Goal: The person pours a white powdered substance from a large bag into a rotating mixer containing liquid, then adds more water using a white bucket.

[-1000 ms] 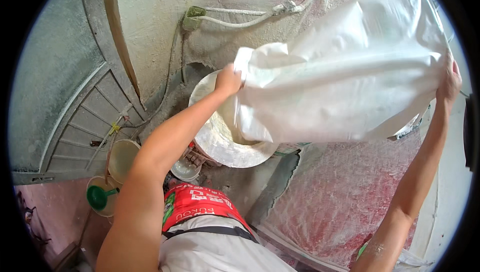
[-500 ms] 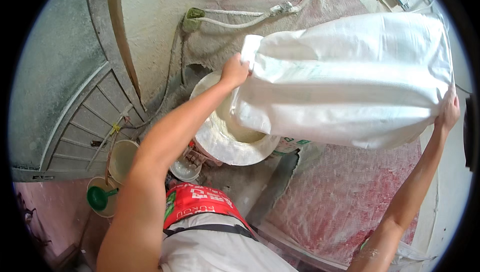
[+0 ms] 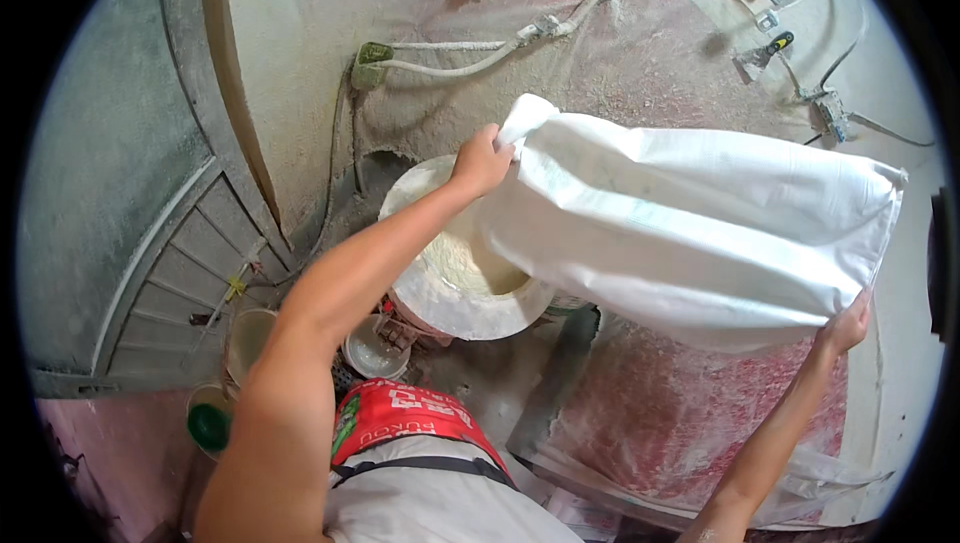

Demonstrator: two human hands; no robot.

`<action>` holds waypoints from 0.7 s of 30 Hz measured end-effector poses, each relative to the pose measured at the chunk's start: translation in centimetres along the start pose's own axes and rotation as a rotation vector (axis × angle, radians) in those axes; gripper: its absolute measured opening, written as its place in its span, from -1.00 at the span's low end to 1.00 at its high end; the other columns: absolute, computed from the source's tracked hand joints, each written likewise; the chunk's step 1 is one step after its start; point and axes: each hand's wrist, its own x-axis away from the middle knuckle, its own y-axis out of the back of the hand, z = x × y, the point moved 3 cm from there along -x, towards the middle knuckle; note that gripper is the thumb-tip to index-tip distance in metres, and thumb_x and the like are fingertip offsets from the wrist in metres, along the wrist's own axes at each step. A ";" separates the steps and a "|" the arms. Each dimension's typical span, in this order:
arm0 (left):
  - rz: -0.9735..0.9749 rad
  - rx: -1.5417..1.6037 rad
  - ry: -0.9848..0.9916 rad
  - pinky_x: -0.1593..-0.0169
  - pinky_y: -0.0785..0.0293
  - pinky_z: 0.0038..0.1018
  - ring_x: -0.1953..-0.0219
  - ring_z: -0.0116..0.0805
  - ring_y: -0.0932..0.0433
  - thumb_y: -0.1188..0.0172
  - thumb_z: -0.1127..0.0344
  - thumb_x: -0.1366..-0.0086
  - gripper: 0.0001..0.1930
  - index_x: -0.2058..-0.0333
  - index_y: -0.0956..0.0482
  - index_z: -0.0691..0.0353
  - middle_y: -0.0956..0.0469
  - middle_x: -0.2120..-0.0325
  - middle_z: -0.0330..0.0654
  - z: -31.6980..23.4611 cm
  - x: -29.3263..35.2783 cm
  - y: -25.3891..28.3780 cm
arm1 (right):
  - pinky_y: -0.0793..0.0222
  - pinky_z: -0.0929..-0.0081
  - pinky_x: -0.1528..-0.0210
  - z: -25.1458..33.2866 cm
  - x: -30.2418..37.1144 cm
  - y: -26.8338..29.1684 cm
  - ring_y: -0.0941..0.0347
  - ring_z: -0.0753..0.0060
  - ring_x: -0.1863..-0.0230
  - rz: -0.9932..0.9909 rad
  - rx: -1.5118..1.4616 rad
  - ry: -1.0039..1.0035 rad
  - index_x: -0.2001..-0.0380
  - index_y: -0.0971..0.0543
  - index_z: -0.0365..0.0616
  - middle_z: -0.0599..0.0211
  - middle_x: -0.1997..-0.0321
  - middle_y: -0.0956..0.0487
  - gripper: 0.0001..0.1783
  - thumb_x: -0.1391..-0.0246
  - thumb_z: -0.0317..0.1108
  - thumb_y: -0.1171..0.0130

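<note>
A big white woven sack [image 3: 680, 233] is stretched between my two hands, its open end on the left over a round white machine bowl [image 3: 480, 319]. My left hand [image 3: 483, 160] grips the folded rim of that open end. At the far end on the right, my right hand [image 3: 848, 324] clasps the sack's lower bottom corner. Pale cream powder [image 3: 455, 265] lies inside the bowl, below the mouth of the sack. The sack hides the bowl's right part and whatever is left inside the sack.
A dusty red sheet [image 3: 680, 423] covers the surface at right. Along the back run whitened hoses [image 3: 450, 68], a scraper [image 3: 765, 56] and a power socket [image 3: 830, 115]. Buckets, a green scoop [image 3: 208, 425] and a small clear tub [image 3: 376, 351] stand at lower left, beside a metal gate [image 3: 175, 283].
The sack has flattened and its far end has come down and nearer, with my right hand moving lower and left. The scraper and socket behind it are now uncovered.
</note>
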 end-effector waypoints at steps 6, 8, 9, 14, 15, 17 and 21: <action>0.059 0.005 -0.031 0.29 -0.34 -0.27 0.37 0.00 -0.47 -0.10 0.27 -0.01 -0.77 0.45 -0.39 0.33 -0.48 0.49 0.06 -1.1 0.5 -0.1 | -0.41 0.50 0.20 -1.5 4.6 4.5 -0.38 0.35 0.14 -0.096 0.030 -0.024 0.09 -0.38 -0.41 0.14 0.10 -0.43 -0.55 -0.14 -0.20 0.11; 0.010 0.134 -0.016 0.30 -0.34 -0.28 0.39 -0.01 -0.47 -0.10 0.27 0.00 -0.77 0.46 -0.39 0.33 -0.47 0.50 0.05 -1.9 0.4 0.1 | -0.38 0.47 0.17 -1.6 5.7 5.9 -0.39 0.33 0.14 -0.114 0.075 -0.079 0.09 -0.38 -0.43 0.11 0.10 -0.43 -0.54 -0.15 -0.19 0.13; 0.038 0.050 -0.041 0.34 -0.35 -0.33 0.44 -0.13 -0.46 -0.12 0.28 0.00 -0.78 0.47 -0.38 0.34 -0.46 0.53 -0.01 -2.3 0.8 0.0 | -0.38 0.46 0.17 -2.0 6.3 6.5 -0.39 0.33 0.14 -0.128 0.076 -0.082 0.09 -0.38 -0.43 0.11 0.10 -0.43 -0.53 -0.15 -0.18 0.13; 0.084 0.029 -0.050 0.36 -0.33 -0.31 0.46 -0.07 -0.45 -0.13 0.24 0.01 -0.76 0.48 -0.38 0.32 -0.46 0.55 0.02 -3.7 2.4 -0.7 | -0.38 0.47 0.18 -2.1 7.5 8.3 -0.41 0.32 0.16 -0.150 0.104 -0.171 0.09 -0.39 -0.41 0.11 0.10 -0.46 -0.54 -0.13 -0.18 0.11; 0.077 0.039 -0.051 0.36 -0.33 -0.31 0.45 -0.07 -0.45 -0.13 0.24 0.01 -0.75 0.48 -0.38 0.32 -0.46 0.55 0.02 -3.3 2.4 -0.6 | -0.38 0.47 0.18 -2.8 7.9 8.7 -0.41 0.32 0.16 -0.153 0.126 -0.159 0.10 -0.39 -0.41 0.10 0.11 -0.46 -0.54 -0.13 -0.18 0.11; 0.064 0.025 -0.064 0.35 -0.33 -0.31 0.44 -0.06 -0.45 -0.13 0.25 0.01 -0.76 0.48 -0.38 0.33 -0.47 0.54 0.03 -4.1 3.0 -1.2 | -0.38 0.47 0.18 -3.8 7.5 9.6 -0.41 0.32 0.16 -0.169 0.164 -0.107 0.10 -0.40 -0.41 0.10 0.11 -0.46 -0.55 -0.13 -0.19 0.10; -0.011 0.165 -0.103 0.37 -0.32 -0.31 0.48 -0.08 -0.43 -0.13 0.28 0.02 -0.78 0.51 -0.37 0.33 -0.45 0.58 0.01 -4.6 2.7 -1.9 | -0.41 0.47 0.23 -5.8 7.3 10.7 -0.41 0.31 0.18 -0.143 0.029 -0.098 0.12 -0.40 -0.43 0.11 0.15 -0.46 -0.55 -0.13 -0.19 0.09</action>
